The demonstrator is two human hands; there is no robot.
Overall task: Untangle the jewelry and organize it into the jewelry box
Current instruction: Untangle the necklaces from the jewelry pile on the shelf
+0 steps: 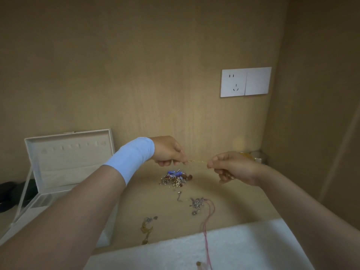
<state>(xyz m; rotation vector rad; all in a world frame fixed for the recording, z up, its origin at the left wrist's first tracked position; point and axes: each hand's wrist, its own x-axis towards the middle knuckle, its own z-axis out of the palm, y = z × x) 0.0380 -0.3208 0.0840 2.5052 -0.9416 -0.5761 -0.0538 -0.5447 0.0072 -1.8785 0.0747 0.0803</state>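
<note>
Hands: left hand [167, 152] and right hand [233, 168], both pinching with curled fingers, stretching 1 thin gold chain [196, 161] taut between them above the tangled pile [176, 178]. Silver tangle [196, 204] and pink cord [207, 230] lying nearer. Open jewelry box [74, 166] standing left, well apart. Risk: pulling harder could be tightening knots or snapping fine links.

A white wall socket [245, 82] (one half blank) sits on the wooden back panel [136, 75], a white cloth [175, 254] lying nearest.
</note>
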